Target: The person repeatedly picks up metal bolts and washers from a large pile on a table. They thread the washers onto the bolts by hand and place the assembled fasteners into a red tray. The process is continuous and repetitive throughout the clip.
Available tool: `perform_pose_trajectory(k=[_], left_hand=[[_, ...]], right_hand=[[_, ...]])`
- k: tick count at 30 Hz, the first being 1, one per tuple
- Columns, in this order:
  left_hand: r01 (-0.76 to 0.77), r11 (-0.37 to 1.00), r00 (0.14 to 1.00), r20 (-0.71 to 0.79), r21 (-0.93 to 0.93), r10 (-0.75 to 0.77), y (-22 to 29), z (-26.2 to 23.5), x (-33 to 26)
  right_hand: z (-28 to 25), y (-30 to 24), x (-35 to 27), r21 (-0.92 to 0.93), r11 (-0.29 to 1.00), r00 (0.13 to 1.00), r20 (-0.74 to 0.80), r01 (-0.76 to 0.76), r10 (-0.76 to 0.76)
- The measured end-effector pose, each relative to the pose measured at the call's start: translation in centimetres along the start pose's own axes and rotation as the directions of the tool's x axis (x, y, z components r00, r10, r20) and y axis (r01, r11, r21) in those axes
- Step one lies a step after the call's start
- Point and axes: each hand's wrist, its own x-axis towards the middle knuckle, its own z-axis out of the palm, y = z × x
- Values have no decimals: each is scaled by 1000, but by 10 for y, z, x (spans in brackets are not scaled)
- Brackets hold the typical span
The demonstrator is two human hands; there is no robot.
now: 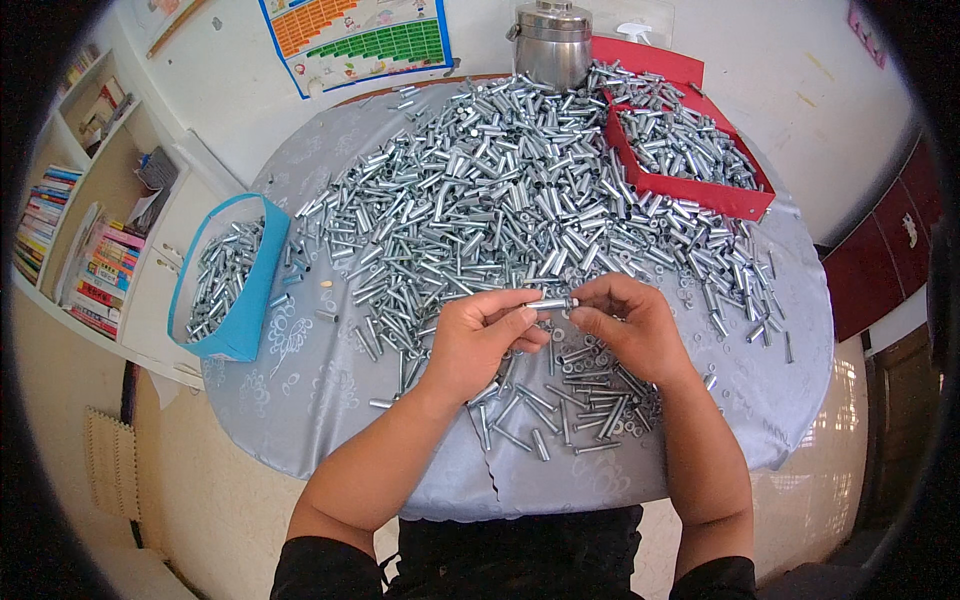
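Over the near middle of the table, my two hands meet at a silvery sleeve anchor bolt (548, 303), which lies roughly level between them. My left hand (480, 335) pinches its left end between thumb and fingers. At the other end, the thumb and fingertips of my right hand (632, 325) close round the tip; whether a nut or washer sits there is too small to tell. Beneath and just in front of my hands lie loose bolts (598, 405), with small washers and nuts among them. Beyond spreads a large heap of metal sleeves and bolts (470, 190).
A blue box (248, 322) of metal parts stands at the left edge of the table. At the back right, a red box (700, 192) holds more, beside a steel lidded pot (553, 55). A grey cloth (330, 420) covers the round table. Bookshelves (125, 210) stand left.
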Motion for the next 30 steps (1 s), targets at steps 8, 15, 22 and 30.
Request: perform_pose_trajectory(k=[8,15,22,30], left_hand=[[2,999,1000,6,-42,-2,0,1,0],[3,998,1000,14,-56,-2,-1,0,0],[5,999,1000,7,-35,-5,3,1,-1],[-1,998,1000,6,-59,2,1,1,-1]], right_hand=[[5,-5,-1,15,1000,1000,-11,25,-24],[5,0,0,19,999,1000,-13,28,-28],[-5,3,-1,80,997,995,99,-11,3],[-3,-2,1,27,1000,993,120,-16,13]])
